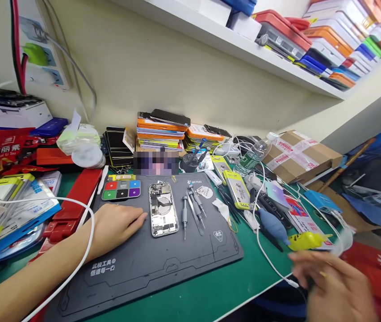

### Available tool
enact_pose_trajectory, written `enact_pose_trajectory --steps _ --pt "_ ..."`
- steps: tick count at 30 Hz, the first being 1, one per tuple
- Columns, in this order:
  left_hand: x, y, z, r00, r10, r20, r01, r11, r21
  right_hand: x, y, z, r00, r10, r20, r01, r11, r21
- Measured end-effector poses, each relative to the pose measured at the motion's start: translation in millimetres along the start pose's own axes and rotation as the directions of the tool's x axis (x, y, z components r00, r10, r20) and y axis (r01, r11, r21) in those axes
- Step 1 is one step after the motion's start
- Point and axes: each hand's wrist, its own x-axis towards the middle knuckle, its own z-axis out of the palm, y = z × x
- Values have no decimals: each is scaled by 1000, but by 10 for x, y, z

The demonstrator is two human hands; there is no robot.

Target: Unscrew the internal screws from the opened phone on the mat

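My left hand lies on the dark grey mat, its fingers fairly straight and close together, with nothing visible in its hold. The fingertips point toward the opened phone, near its left edge but apart from it; the phone lies at the middle of the mat with its inner parts showing. My right hand is off to the right, past the mat, fingers bent and blurred, and I cannot tell how far it is closed or whether it has hold of anything. Just beyond it in view is a yellow bottle, with a blue air blower to the left of that. A white cable crosses in front of my left forearm. Right of the phone I see a grey screwdriver and silver tweezers; behind my left hand sits a tray of coloured squares. Farther out, a red tool lies left of the mat, a stack of boxes stands against the wall, and a clear bottle leans near a taped cardboard box.
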Motion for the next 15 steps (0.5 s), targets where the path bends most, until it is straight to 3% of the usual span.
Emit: enact_pose_trajectory --steps 4,8,11,15 --pt "9 21 3 999 13 -33 -13 1000 3 291 -193 820 937 -136 323 120 990 70" --pt "12 29 14 999 10 -51 -10 1000 8 555 -311 1480 861 -212 463 202 977 71" --pt "15 30 25 999 -1 -53 1 1000 -6 708 -351 1782 799 -260 542 269 961 63" --pt "24 36 32 998 -9 -60 7 999 -35 817 -337 1985 730 -356 583 378 921 89"
